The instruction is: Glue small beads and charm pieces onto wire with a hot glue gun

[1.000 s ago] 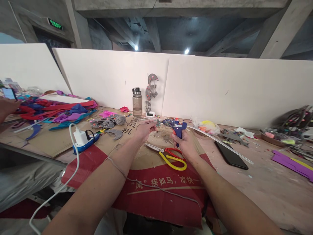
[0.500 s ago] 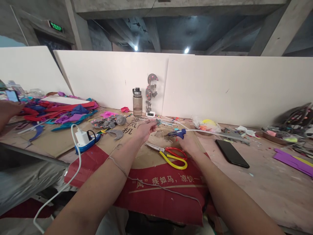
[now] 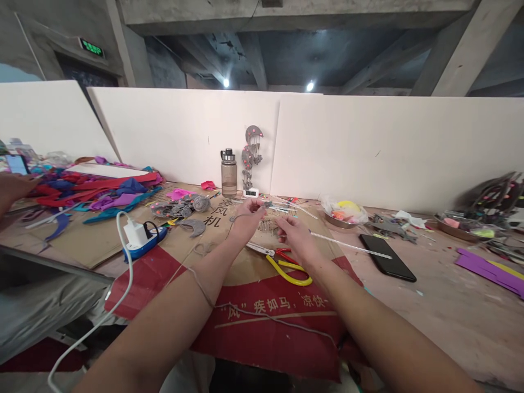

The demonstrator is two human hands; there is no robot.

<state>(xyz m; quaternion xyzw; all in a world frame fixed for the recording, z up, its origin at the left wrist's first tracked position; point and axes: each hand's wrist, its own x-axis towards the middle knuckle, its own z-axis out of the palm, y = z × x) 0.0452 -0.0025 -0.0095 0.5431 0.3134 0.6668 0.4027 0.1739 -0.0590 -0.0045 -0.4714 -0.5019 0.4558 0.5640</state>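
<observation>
My left hand (image 3: 248, 216) pinches a small grey piece (image 3: 268, 204) at its fingertips, over the cardboard. Grey yarn (image 3: 270, 313) trails past my left forearm and across the red part of the cardboard. Close by on the right, my right hand (image 3: 295, 234) has its fingers bent together; what they hold, if anything, is too small to make out. A clear glue stick (image 3: 352, 244) sticks out to the right from behind this hand, its far end over the black phone (image 3: 387, 257). Scissors with yellow and red handles (image 3: 289, 270) lie below my hands.
A bottle (image 3: 228, 174) and a hanging grey moon ornament (image 3: 254, 147) are at the back. On the left are a blue power strip (image 3: 145, 244), felt scraps (image 3: 123, 185) and another person's hand (image 3: 14, 188). A bowl (image 3: 344, 213) stands at the right.
My right hand has turned and moved left towards my left hand. The blue glue gun it held is now hidden or out of its fingers, and the glue stick has swung lower over the phone.
</observation>
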